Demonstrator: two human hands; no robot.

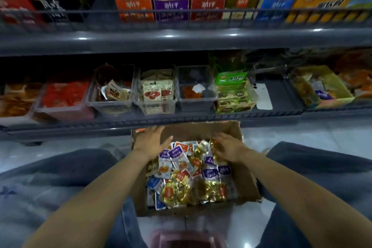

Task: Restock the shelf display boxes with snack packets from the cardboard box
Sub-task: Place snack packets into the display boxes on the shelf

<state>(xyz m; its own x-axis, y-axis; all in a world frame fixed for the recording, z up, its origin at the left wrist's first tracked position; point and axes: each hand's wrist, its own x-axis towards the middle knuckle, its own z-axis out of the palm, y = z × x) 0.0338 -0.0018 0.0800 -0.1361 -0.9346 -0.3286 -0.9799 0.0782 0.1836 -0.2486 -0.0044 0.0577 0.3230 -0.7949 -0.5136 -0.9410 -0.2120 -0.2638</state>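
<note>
An open cardboard box sits on the floor between my knees, filled with several small snack packets in purple, orange, blue and gold. My left hand hovers flat with fingers spread over the box's far left corner and holds nothing. My right hand reaches down into the packets at the box's right side, its fingers curled among gold and orange ones. On the top shelf stand tall display boxes: orange, purple, red, olive and blue.
The lower shelf holds clear plastic bins of packets, a green carton and a yellow box. A grey shelf rail runs just beyond the cardboard box. White tiled floor lies on both sides. A pink object sits below me.
</note>
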